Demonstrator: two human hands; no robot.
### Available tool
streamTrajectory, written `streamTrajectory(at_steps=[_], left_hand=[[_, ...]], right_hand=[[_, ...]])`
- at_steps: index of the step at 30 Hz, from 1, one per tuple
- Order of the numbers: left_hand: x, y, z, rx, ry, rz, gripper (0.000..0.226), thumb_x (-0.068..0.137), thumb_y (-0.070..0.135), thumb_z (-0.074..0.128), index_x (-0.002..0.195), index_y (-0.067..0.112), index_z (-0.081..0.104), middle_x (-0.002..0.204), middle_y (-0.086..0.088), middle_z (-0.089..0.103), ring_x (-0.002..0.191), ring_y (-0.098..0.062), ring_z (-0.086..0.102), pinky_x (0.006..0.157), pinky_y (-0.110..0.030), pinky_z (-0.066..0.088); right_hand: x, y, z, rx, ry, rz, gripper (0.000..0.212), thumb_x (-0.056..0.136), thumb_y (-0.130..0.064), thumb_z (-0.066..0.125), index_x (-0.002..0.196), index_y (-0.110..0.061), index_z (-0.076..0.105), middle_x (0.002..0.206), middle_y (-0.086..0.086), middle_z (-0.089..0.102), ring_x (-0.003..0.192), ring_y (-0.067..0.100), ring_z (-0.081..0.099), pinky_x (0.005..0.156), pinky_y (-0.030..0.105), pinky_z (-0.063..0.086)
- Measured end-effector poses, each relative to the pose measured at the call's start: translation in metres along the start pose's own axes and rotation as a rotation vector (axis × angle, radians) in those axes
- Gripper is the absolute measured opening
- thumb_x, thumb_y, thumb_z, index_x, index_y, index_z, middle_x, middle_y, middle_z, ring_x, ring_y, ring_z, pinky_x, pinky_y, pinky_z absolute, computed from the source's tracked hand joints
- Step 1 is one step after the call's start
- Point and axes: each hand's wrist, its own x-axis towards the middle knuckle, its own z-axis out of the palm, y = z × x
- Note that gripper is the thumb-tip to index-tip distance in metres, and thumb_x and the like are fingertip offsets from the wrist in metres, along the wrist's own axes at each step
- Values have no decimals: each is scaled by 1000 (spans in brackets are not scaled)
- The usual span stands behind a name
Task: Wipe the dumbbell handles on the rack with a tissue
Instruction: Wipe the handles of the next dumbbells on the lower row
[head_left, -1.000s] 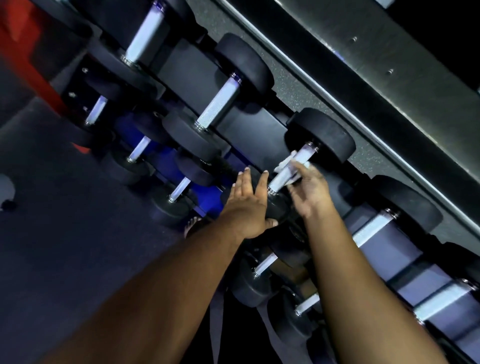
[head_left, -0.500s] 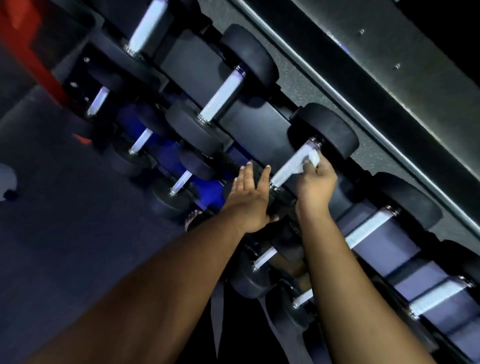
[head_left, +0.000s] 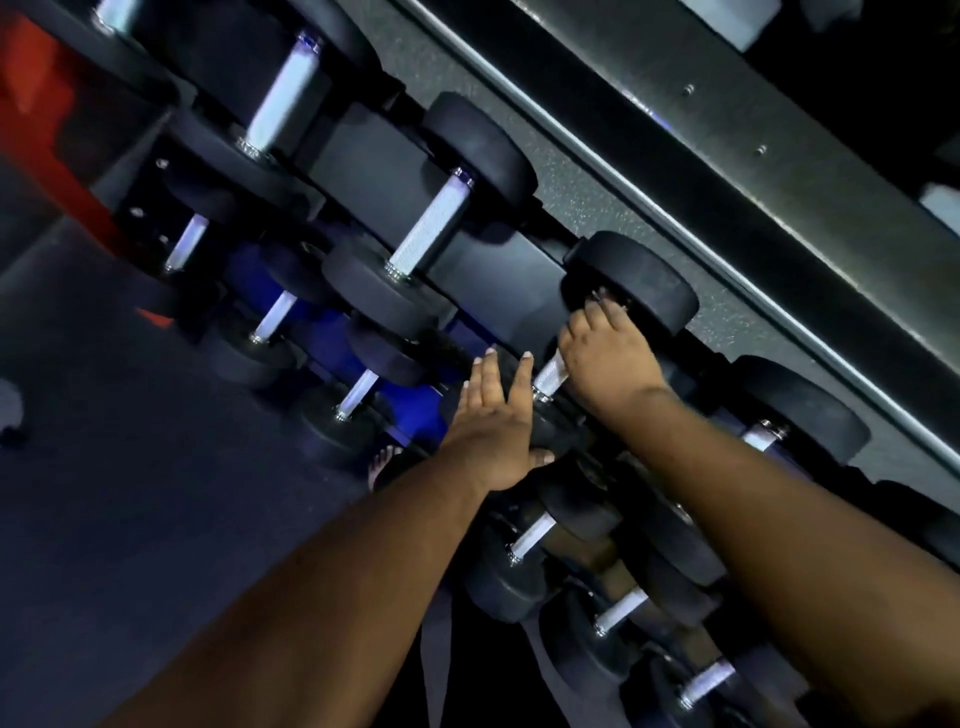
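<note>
Head view, left to right: the rack (head_left: 374, 156) runs diagonally from upper left to lower right, its dumbbells lying side by side, each knurled handle aimed from lower left up to upper right. The left hand (head_left: 493, 421) lies flat with its fingers straight on the near black head (head_left: 550, 421) of the dumbbell being worked, steadying it and gripping nothing. Just to its right, the right hand (head_left: 608, 358) is curled over the upper stretch of that dumbbell's handle (head_left: 550, 371), fingertips up against the far head (head_left: 639, 280). The tissue is not visible; presumably it is hidden under the palm. Only the lower end of the handle shows bare, between the two hands. So the unwiped length lies down and to the left of the right hand, along the handle's own axis, and that hand is the nearer one. The next dumbbell's handle (head_left: 761, 434) lies further right, partly behind the right forearm.
</note>
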Motion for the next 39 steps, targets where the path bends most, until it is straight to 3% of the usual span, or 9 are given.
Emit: streamTrajectory(at_steps=[5,8,15,20,22,24,28,35,39], left_hand=[[0,0,1,-8,12,7,123,88,57,68,154,19,-29,159,-25,-33,151,-39,-24,125,-47,-5],[1,-1,3,4,11,5,124,88,57,68,154,19,-30,159,-25,-32,151,-40,-23,125,-48,-4],[1,0,2,3,1,-3,124,88,57,68,153,20,-30,159,-25,-33,151,-39,-23,126,-48,-3],[2,1,2,7,4,-10,124,88,58,68,153,21,-31,159,-25,-33,151,-39,-23,125,-45,-6],[2,1,2,4,-4,-13,123,88,57,67,153,20,-31,159,-25,-33,151,-39,-24,125,-45,-7],[1,0,1,16,-10,-13,123,88,57,67,153,21,-31,158,-25,-33,151,-39,-24,125,-46,-6],[2,3,-1,28,-29,-15,123,88,57,67,153,21,-31,158,-26,-34,150,-39,-24,125,-46,-6],[2,4,-3,24,-47,-30,121,89,55,68,155,21,-28,158,-26,-34,151,-39,-23,123,-46,-5],[3,4,-5,28,-65,-13,120,91,54,66,153,20,-31,156,-28,-36,149,-40,-26,123,-47,-6]], right_hand=[[5,-12,-6,42,-79,-218,44,102,-23,38,143,-11,45,135,11,54,132,32,43,124,50,9],[-12,0,15,104,85,-391,54,93,-18,29,142,-12,50,135,10,57,136,30,45,124,49,10],[-11,-4,7,53,11,-15,50,100,-25,28,143,-3,41,141,18,47,144,38,29,119,57,18],[-12,-17,9,72,57,-318,51,100,-20,28,148,-9,42,146,13,50,143,33,36,122,49,1],[-23,-4,22,139,129,-407,59,93,-19,23,146,-11,47,147,9,52,142,26,42,121,45,10],[-33,10,36,186,202,-343,62,88,-16,27,146,-11,48,148,10,51,139,24,46,119,49,23],[-33,10,33,239,179,4,70,87,-13,15,157,-8,21,163,10,26,152,26,20,121,48,16],[-48,-17,52,521,173,-311,53,94,-16,41,147,-18,48,155,2,42,146,21,34,120,47,17],[-78,-14,68,895,243,-22,54,96,-9,50,149,-21,46,157,0,39,145,15,35,121,31,22]])
